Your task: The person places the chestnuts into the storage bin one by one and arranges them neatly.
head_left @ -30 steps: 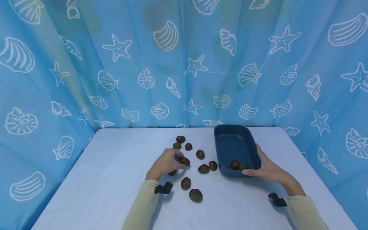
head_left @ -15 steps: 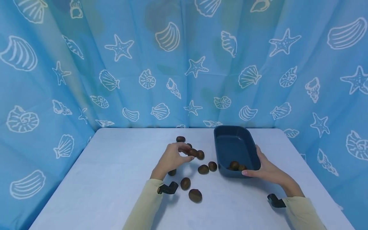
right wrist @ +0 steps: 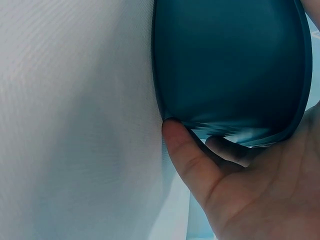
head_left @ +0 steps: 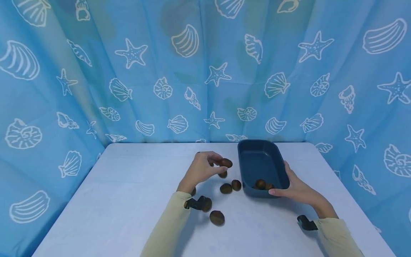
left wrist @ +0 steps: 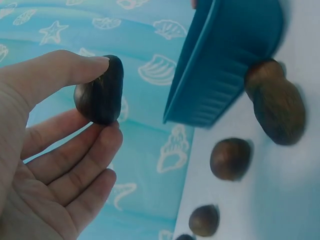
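Note:
My left hand [head_left: 200, 169] pinches a brown chestnut [head_left: 226, 163] between thumb and fingertips. In the left wrist view that glossy dark chestnut [left wrist: 100, 95] sits between thumb and index finger, above the table, with the other fingers spread below. My right hand [head_left: 297, 188] grips the near right corner of a dark blue rectangular bin [head_left: 261, 162]. Its thumb lies along the near wall and its fingers reach along the right side. A few chestnuts [head_left: 260, 184] rest in the bin's near end. The right wrist view shows the bin's outer surface [right wrist: 230, 65] against the hand.
Several loose chestnuts [head_left: 217, 218] lie on the white table [head_left: 128, 200], left of the bin. Two of them [head_left: 226, 188] are close beside its near left corner. Others are partly hidden by the left hand and wrist. A blue shell-patterned curtain [head_left: 192, 78] hangs behind.
My left hand has moved right and away from me across the table, carrying the chestnut up from among the others toward the bin. The right hand stays on the bin.

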Available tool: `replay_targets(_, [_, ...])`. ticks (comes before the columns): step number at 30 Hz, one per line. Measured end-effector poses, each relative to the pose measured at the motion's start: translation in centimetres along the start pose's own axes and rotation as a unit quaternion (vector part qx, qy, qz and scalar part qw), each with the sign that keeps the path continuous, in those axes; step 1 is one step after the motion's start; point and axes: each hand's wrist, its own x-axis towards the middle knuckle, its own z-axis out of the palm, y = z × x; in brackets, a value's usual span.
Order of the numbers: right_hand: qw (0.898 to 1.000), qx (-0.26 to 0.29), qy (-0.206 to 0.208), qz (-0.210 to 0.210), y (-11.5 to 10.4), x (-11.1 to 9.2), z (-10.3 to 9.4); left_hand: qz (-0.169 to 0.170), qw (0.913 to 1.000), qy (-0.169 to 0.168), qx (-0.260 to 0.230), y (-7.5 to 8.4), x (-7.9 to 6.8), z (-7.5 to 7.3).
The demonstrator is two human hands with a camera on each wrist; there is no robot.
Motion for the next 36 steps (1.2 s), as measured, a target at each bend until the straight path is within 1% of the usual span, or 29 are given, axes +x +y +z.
replay_targets(4, [1.000,0.003,-0.001,-0.001,0.0,0.0,-0.1,-0.004,1.0000,-0.004,0.002,0.9,0.7,0.6])
replay_targets(8, [1.000,0.004,0.000,-0.002,0.1,0.0,0.0,-0.003,0.9998,-0.018,-0.008,1.8,1.4,1.3])
replay_targets(15, [1.000,0.001,-0.001,0.003,0.1,-0.1,-0.2,0.007,0.9993,-0.035,-0.010,2.8,2.4,3.2])
replay_targets(23, [1.000,0.005,-0.002,0.011,-0.1,0.1,-0.2,0.021,0.9979,-0.060,-0.012,3.0,3.2,5.7])
replay_targets(26, [1.000,0.006,-0.003,0.011,-0.2,0.2,-0.1,0.014,0.9975,-0.070,-0.002,2.9,3.4,6.4])
replay_targets(30, [1.000,0.008,-0.001,0.006,-0.2,0.2,-0.1,0.004,0.9962,-0.085,0.018,2.8,3.7,7.3])
replay_targets(36, [1.000,0.005,0.000,0.007,-0.1,0.2,-0.3,0.012,0.9931,-0.112,0.033,2.7,4.2,8.2])
